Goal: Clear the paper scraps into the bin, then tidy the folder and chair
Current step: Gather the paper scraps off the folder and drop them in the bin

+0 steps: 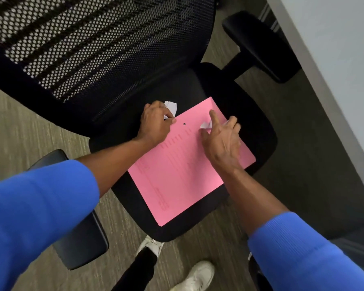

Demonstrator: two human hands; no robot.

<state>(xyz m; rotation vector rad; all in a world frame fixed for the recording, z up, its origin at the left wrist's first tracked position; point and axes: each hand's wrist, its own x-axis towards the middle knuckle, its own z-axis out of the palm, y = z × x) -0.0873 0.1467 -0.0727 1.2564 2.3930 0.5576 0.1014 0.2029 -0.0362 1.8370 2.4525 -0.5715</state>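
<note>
Across the upper left of the frame spreads the mesh back of a black office chair [97,45], its seat filling the middle and its two armrests at upper right and lower left. Down the right edge runs a pale desk edge [334,66], and grey-green carpet [17,127] shows around the chair.

On the seat, at the centre of the frame, lies a pink folder [177,171], flat and closed, its long axis running from lower left toward upper right. Both forearms in blue sleeves reach in from the bottom corners.

At the folder's upper left edge, the left hand [155,124] is curled shut around a crumpled white paper scrap [171,108], which pokes out past the knuckles just off the folder's corner. Toward the folder's upper right, the right hand [221,139] rests on the pink surface with forefinger extended and the other fingers bent; a second small scrap [205,125] sits between forefinger and thumb, touching both, though whether it is already pinched tight I cannot tell.

The coming move probably turns on that second scrap: it lies directly under the right fingertips, well away from the left hand, so the right hand is the one to close on it. No bin is in view, so both hands would then have to carry their scraps out of frame.
</note>
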